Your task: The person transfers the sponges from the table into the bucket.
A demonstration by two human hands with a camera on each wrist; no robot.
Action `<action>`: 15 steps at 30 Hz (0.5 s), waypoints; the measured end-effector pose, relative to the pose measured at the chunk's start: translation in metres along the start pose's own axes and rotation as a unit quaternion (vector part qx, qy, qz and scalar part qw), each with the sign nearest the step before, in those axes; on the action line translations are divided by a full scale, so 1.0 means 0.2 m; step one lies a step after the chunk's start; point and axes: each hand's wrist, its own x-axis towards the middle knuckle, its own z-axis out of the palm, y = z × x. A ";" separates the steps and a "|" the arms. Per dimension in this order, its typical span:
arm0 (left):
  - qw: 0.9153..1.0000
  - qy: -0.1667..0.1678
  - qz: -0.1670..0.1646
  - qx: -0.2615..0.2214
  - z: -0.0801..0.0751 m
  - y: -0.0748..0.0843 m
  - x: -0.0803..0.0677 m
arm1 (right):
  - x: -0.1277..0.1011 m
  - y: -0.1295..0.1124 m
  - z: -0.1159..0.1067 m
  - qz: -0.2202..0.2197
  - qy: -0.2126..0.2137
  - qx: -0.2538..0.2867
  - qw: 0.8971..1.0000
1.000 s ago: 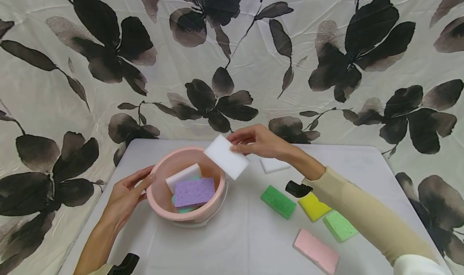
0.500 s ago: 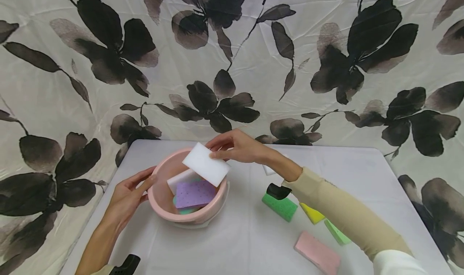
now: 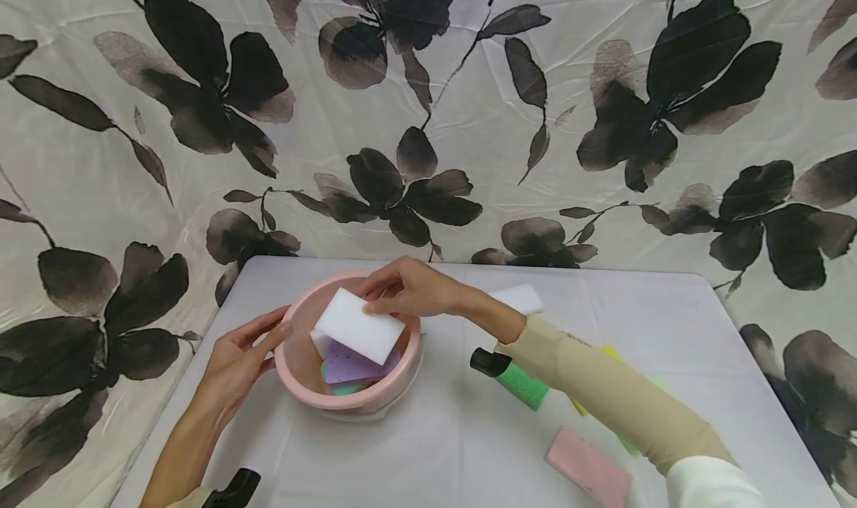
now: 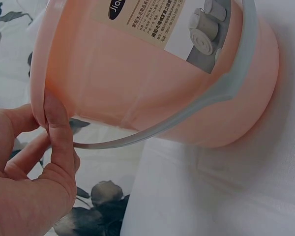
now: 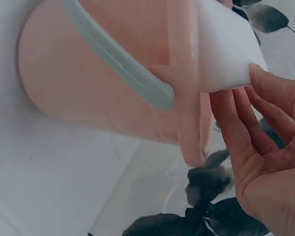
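Note:
A pink bucket (image 3: pixel 294 378) with a grey handle (image 4: pixel 187 110) stands at the left of the table. My left hand (image 3: pixel 236 359) pinches its rim between thumb and fingers, as the left wrist view shows. Over the bucket's mouth, my right hand (image 3: pixel 418 288) holds a white sponge (image 3: pixel 358 326) by its edge, thumb on top. In the right wrist view the white sponge (image 5: pixel 226 49) reaches past the rim. Below it inside the bucket are a purple sponge (image 3: pixel 355 367), a teal one (image 3: pixel 344 389) and another white one, mostly covered.
Right of the bucket lie a green sponge (image 3: pixel 525 385), a pink sponge (image 3: pixel 589 467) and a white sponge (image 3: pixel 522 298). Yellow and light green ones are mostly hidden under the right sleeve (image 3: pixel 602 381). A floral cloth (image 3: pixel 428 106) hangs behind the table.
My right hand has moved left and down, bringing the white sponge from beside the rim to over the bucket's inside. My left hand keeps its place on the rim.

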 end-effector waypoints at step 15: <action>1.000 0.000 0.011 0.001 0.00 0.00 0.00 | 0.08 0.03 0.15 -0.003 -0.048 -0.091 0.995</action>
